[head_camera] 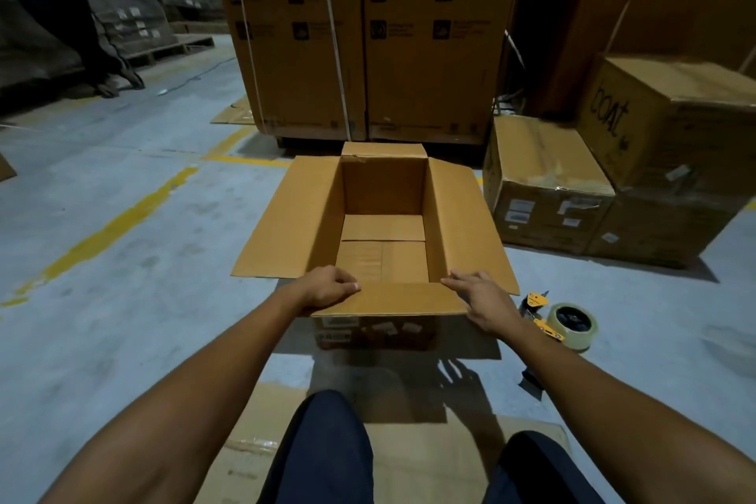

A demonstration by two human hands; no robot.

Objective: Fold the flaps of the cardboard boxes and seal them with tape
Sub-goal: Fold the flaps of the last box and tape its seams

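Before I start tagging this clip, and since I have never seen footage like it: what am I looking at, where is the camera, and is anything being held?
There is no machine here: a person works with bare hands. The single picture comes from a camera worn on the head, looking forward and down, so the arms reach in from below. An open cardboard box stands on the floor, flaps spread. The left hand grips the near flap at one end; the right hand rests straight fingers on the other end. A tape roll lies untouched right of the box. Sealed boxes sit beyond.
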